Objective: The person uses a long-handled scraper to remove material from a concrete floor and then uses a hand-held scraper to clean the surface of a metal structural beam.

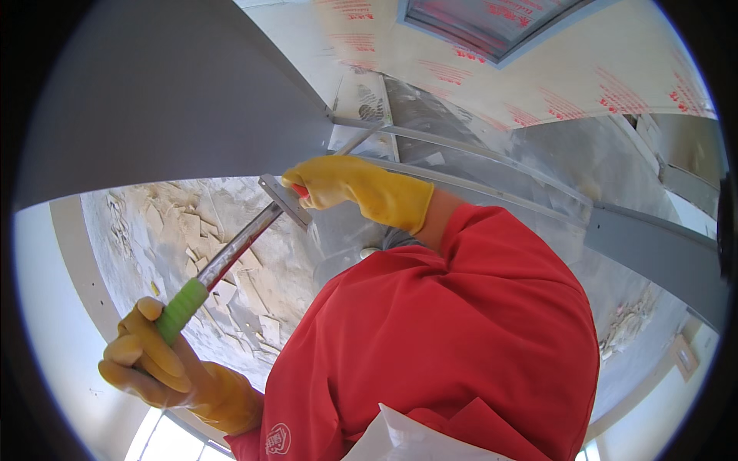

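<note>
Low on the left, my left hand (150, 357), in a yellow rubber glove, holds the green wrapped grip (181, 311) of a metal-shafted tool (242, 245). The shaft slants up and right to a flat metal bar (285, 201) with small holes. My right hand (357, 187), also gloved in yellow, is closed on a red part (301, 191) beside that bar. Whether the bar belongs to the shafted tool or to the red part, I cannot tell. Just above my right hand is the lower edge of a large grey panel (173, 98).
Broken tile-like pieces (202, 230) litter the dusty floor on the left. Metal frame rails (478, 152) cross beyond my right hand. A surface covered in red-printed film (553, 75) surrounds a window-like pane (478, 23) at the top. Rubble (628, 322) lies at right, below a grey beam (651, 248).
</note>
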Demonstrator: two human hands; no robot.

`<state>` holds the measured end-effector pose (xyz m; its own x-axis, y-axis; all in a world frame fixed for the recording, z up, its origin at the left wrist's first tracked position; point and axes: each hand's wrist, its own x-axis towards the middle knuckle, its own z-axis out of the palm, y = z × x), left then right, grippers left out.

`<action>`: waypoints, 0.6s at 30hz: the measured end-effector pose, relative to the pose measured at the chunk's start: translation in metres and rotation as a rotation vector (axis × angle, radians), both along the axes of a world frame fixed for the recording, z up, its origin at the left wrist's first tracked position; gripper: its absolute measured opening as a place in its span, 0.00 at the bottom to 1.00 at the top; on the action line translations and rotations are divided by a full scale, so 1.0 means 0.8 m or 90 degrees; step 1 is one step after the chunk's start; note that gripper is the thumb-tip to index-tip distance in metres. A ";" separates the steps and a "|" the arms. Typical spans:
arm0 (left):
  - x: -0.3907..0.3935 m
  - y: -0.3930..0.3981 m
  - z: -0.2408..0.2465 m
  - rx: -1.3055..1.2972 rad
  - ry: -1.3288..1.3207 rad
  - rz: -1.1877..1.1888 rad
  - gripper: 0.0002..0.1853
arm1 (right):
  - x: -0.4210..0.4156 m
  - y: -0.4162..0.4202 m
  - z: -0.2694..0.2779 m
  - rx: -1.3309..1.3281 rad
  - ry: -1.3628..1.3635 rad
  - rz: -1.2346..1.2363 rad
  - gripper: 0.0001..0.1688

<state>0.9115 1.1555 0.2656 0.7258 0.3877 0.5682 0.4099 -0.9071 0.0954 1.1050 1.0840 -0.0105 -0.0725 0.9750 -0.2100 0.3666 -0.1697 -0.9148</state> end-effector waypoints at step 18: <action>-0.141 0.046 -0.049 -0.464 -0.299 -0.127 0.13 | -0.076 0.024 -0.035 0.041 -0.023 0.003 0.21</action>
<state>0.7988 1.1921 0.2268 0.5726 0.6601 0.4863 0.0235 -0.6061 0.7950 1.0442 1.1034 -0.0387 -0.0710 0.9862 -0.1497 0.4004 -0.1093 -0.9098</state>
